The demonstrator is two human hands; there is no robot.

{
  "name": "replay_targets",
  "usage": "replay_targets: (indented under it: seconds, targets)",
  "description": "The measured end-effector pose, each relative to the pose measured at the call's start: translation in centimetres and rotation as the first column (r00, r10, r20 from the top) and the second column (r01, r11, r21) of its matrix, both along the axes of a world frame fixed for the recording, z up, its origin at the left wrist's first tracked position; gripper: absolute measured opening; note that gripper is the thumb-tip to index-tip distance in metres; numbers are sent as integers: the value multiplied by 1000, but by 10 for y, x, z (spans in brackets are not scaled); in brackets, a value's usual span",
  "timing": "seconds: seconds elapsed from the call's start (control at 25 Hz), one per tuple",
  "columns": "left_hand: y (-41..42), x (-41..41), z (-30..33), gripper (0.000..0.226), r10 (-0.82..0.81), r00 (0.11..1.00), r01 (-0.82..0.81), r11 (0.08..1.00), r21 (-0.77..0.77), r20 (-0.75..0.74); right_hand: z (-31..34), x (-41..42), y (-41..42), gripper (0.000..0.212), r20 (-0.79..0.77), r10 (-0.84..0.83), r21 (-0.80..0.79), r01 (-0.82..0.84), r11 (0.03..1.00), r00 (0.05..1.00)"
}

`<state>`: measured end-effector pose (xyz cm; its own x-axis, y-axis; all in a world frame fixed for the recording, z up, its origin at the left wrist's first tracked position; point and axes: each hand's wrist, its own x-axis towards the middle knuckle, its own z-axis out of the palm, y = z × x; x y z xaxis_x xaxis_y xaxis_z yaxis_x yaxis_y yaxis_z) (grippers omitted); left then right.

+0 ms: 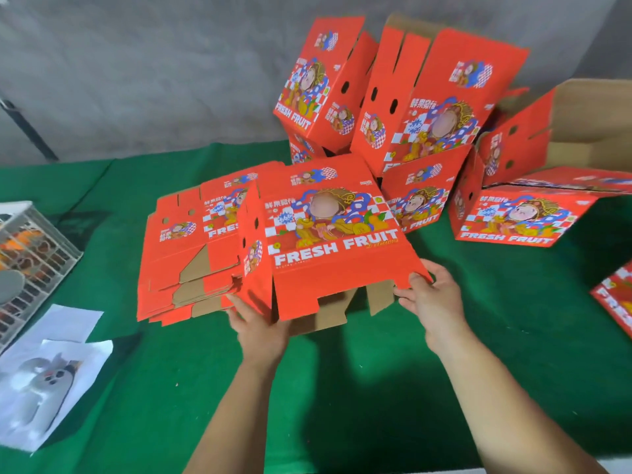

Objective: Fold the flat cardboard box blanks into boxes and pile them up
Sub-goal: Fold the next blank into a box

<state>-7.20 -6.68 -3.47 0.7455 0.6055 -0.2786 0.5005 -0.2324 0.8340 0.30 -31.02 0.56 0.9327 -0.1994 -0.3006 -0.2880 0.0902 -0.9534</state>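
Opening a red box over the green worktop

Beyond the fingers lie the pile of finished boxes and, to their left, the stack of flat blanks. The half-opened box is gripped at its near bottom corners by the left hand and right hand, fingers seemingly curled around the flaps; square the walls before tucking the flaps.

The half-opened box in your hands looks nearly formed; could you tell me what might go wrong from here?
1. The half-opened box is gripped only at its lower corners by the left hand and right hand, with its bottom flaps loose, so it could collapse flat again.
2. The pile of folded boxes behind leans unevenly; adding another could topple it.
3. The stack of flat blanks lies right alongside and could be knocked askew.
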Motion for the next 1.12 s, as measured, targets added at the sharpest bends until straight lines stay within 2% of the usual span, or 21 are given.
replay_targets:
  seconds: [0.04, 0.12, 0.2, 0.24, 0.32, 0.4, 0.48, 0.52, 0.64, 0.68, 0.76, 0.8, 0.84, 0.92, 1.04, 1.12]
  targets:
    - [7, 0, 0, 120, -20, 998, 10, 988, 153, 60, 1, -1, -2, 24, -6, 4, -19, -4, 1000, 1000]
    - [10, 7, 4, 106, -217, 963, 149, 921, 359, 159, 0, -5, 0, 26, -32, 9, -37, -10, 999, 999]
    - [6, 13, 7, 94, -363, 931, 288, 786, 547, 33, -1, -7, 5, 38, -44, 2, -40, -3, 999, 999]
    - [6, 16, 6, 92, -372, 927, 318, 721, 615, -43, 1, -8, 6, 47, -37, 1, -44, -2, 999, 999]
    - [5, 16, 8, 85, -348, 936, 295, 673, 678, -63, 3, -11, 12, 74, -3, 27, -51, -27, 998, 1000]
    - [-6, 14, 15, 69, -303, 952, 170, 651, 740, 48, 6, -16, 27, 100, 45, 72, -10, -72, 997, 996]
    - [-35, 11, 20, 57, -362, 918, 92, 588, 804, 160, 10, -20, 48, 116, 82, 76, -4, -76, 997, 994]
    - [-53, 9, 19, 57, -438, 880, 111, 564, 818, 182, 13, -18, 57, 121, 105, 56, -15, -55, 998, 993]
    - [-83, 9, 14, 59, -552, 813, 227, 593, 772, 185, 23, 1, 59, 116, 122, -5, -12, 6, 1000, 992]
    - [-83, 14, 14, 61, -571, 799, 258, 610, 749, 190, 26, 6, 54, 107, 121, -17, -64, 25, 998, 992]
    - [-79, 23, 17, 65, -610, 776, 305, 588, 749, 163, 27, 15, 43, 80, 133, 31, -167, -8, 986, 991]
    - [-80, 26, 18, 67, -624, 768, 335, 583, 740, 144, 27, 18, 40, 67, 141, 55, -158, -33, 987, 989]
    - [-83, 29, 18, 68, -638, 758, 371, 594, 714, 137, 26, 18, 38, 59, 154, 79, -146, -57, 988, 985]
    - [-86, 32, 16, 70, -681, 715, 469, 633, 616, 156, 29, 23, 34, 59, 207, 122, -163, -89, 983, 971]
    - [-81, 37, 17, 74, -759, 625, 607, 620, 497, 184, 38, 35, 17, 66, 293, 299, -255, -227, 940, 908]
    - [-76, 45, 24, 75, -707, 664, 531, 675, 513, 244, 48, 44, 3, 59, 281, 496, -461, -338, 820, 822]
